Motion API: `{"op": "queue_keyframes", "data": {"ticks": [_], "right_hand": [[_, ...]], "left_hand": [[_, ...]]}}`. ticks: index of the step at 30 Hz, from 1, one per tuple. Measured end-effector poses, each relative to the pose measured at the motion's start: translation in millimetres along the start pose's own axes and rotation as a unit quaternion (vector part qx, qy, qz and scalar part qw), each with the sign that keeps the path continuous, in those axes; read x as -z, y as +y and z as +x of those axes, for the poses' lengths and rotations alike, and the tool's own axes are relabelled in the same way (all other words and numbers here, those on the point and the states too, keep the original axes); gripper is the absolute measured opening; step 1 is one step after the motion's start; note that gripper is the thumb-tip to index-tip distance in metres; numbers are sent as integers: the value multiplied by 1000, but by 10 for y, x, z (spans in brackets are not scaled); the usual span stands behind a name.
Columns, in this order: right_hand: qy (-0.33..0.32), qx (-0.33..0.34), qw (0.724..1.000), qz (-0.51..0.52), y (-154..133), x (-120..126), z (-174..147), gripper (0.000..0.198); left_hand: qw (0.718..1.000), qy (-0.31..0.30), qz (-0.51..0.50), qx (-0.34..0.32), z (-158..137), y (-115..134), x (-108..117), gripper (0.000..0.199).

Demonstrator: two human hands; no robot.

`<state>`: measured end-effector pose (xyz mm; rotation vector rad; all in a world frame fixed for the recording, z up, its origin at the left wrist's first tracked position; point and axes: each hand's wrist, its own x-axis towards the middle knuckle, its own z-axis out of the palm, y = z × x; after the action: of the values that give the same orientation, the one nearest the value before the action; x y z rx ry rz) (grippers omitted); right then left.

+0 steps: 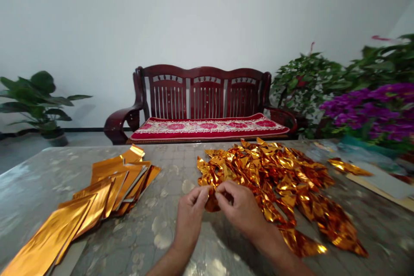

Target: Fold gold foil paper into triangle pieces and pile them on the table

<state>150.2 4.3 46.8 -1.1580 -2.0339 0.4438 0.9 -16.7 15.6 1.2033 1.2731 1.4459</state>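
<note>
My left hand [191,209] and my right hand [241,208] meet over the near side of the table. Thumb and fingers of both pinch a piece of shiny gold foil paper [212,204], whose lower part shows rounded between them; my fingers cover the rest. Just behind and to the right lies a large heap of folded gold foil pieces [258,168], many with pointed ends, some near my right wrist. To the left, apart from my hands, flat gold foil sheets [105,189] lie fanned out in an overlapping stack.
The table [155,224] has a patterned grey cover. On its right are a pale flat board [384,183], clear plastic and purple flowers [371,110]. Beyond stands a dark red wooden bench [205,95] with a red and white cushion. Potted plants [42,99] flank it.
</note>
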Motion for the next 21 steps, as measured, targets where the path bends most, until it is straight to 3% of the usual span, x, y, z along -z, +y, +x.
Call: {"op": "queue_keyframes", "data": {"ticks": [7,13,17,21], "right_hand": [[29,4,999,-22,-6,-62,-17,15],[17,-2,1000,-9,50,-89,-46,14],[17,-29,999,0,49,-73,-60,10],[-17,10,997,-78,2,-8,-55,11]], "left_hand": [[1000,8,14,-20,25,-78,9,25],[999,7,42,-31,3,-127,12,22],[978,9,160,-130,-18,-138,46,15],[950,7,239,-201,-37,-107,83,10]]}}
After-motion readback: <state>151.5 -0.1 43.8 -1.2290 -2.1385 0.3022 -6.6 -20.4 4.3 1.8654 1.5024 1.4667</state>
